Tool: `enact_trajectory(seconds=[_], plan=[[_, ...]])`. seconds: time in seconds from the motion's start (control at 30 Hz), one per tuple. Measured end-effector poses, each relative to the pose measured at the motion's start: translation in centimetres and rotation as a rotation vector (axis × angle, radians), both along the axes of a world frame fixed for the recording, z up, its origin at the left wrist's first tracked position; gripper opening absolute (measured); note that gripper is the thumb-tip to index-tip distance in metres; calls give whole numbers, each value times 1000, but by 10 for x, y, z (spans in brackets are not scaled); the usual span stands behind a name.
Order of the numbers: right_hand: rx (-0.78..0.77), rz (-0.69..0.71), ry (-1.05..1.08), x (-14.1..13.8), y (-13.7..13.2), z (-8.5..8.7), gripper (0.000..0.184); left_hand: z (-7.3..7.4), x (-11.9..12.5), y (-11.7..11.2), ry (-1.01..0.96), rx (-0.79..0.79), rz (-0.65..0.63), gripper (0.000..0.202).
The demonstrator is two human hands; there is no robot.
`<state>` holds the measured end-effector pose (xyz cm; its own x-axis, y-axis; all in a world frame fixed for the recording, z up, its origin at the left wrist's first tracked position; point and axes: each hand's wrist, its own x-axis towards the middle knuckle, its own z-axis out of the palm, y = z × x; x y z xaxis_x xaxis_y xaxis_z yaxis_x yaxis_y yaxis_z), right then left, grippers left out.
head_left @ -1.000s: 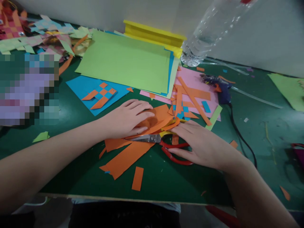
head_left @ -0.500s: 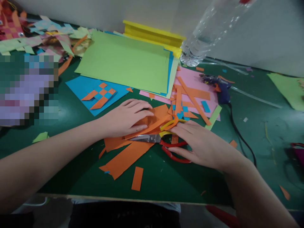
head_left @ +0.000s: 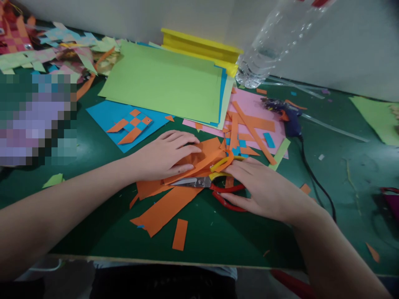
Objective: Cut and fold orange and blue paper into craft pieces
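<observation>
My left hand (head_left: 168,155) lies palm down, fingers stretched, on orange paper (head_left: 212,145) in the middle of the table. Scissors (head_left: 201,182) rest just below that paper, blades pointing left. Around their yellow and red handle loops is my right hand (head_left: 262,189), some fingers hidden. A curled orange strip (head_left: 229,160) crosses the yellow loop. More orange pieces lie underneath and in front, among them a wide strip (head_left: 171,209) and a small rectangle (head_left: 180,234). A woven orange and blue paper fish (head_left: 135,124) sits on a blue sheet (head_left: 102,112) beyond my left hand.
Green sheets (head_left: 165,79) are stacked behind my hands, near a yellow holder (head_left: 201,46) and a clear bottle (head_left: 262,54). A glue gun (head_left: 291,122) with a black cord lies to the right. Paper scraps (head_left: 71,45) pile up at the back left.
The scissors' red handle loop has come slightly closer to the yellow one. My left hand and the papers stay almost where they were.
</observation>
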<state>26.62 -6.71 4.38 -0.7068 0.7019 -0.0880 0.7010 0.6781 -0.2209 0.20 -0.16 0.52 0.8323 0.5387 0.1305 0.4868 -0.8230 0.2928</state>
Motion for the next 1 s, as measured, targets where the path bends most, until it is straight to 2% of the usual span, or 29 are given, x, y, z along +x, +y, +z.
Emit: enact_trajectory(seconds=[0.57,1.0], plan=[[-11,-26,1,-3,-1,0,33,0,0,-2,13,43,-4,39],[6,-20,27,-7,-1,2,26,4,-2,-2,-45,-34,3,41]])
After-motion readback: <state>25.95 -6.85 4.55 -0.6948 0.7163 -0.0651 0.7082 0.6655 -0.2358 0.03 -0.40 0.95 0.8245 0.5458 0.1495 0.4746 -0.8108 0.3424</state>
